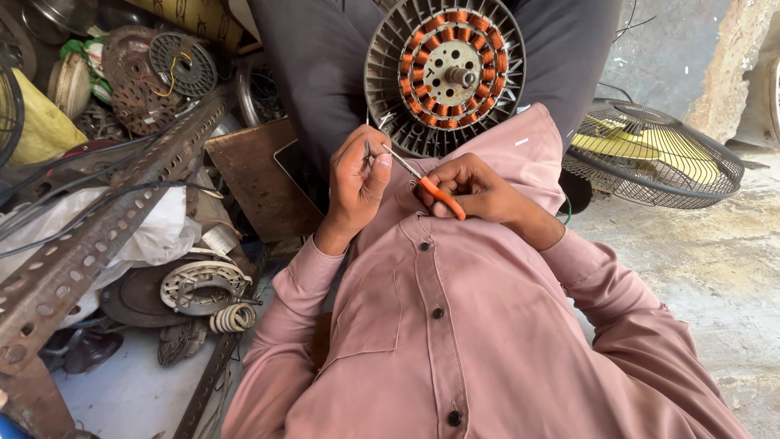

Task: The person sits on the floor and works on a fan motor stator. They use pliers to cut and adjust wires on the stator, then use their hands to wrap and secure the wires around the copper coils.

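One round fan motor stator (444, 75), ringed with copper-coloured coils around a pale hub and short shaft, rests upright on the person's dark-trousered lap, near the hem of the pink shirt (455, 309). One pair of orange-handled pliers (429, 185) lies across the gap between the two hands, just below the stator's lower rim.

The right hand (471, 189) is curled around the orange handles, wrist bent inward, its forearm running down to the right in a pink sleeve. The left hand (357, 180) is raised with fingers upright and thumb pressed in, pinching something thin at the pliers' metal tip; what it pinches is too small to tell.

On the floor at the left, one perforated metal angle bar (97, 236) slants across a heap of motor parts. One caged fan (650, 150) with yellow blades lies on the concrete at the right.
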